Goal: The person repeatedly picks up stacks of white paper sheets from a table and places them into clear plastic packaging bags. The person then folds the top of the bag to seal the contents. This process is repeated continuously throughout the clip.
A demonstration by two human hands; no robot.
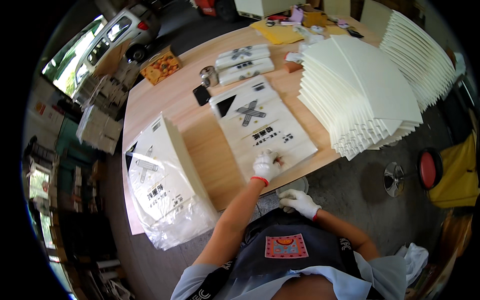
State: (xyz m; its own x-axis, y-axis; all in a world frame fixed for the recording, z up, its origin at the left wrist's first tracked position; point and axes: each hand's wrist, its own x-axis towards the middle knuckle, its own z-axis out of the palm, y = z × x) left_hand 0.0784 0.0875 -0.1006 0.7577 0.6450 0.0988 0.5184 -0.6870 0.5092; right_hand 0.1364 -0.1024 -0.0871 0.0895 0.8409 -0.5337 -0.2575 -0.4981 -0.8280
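Note:
My left hand (266, 165), in a white glove with a red cuff, rests on the near end of a flat stack of clear printed plastic bags (255, 117). Its fingers are curled and appear to pinch the top bag. My right hand (301, 203), gloved the same way, hovers just off the table's near edge in front of my apron (260, 232). Its fingers are loosely bent and slightly apart, with nothing visible in them. To the left stands a thick pile of white paper packs in printed plastic bags (165, 175), overhanging the table edge.
Fanned stacks of white paper (345, 90) cover the table's right side, with another stack (415, 60) behind. Folded bag bundles (245, 65), a metal cup (209, 76), a black phone (201, 95) and a fruit-printed box (161, 66) sit farther back. A round red-topped stool (428, 169) stands right.

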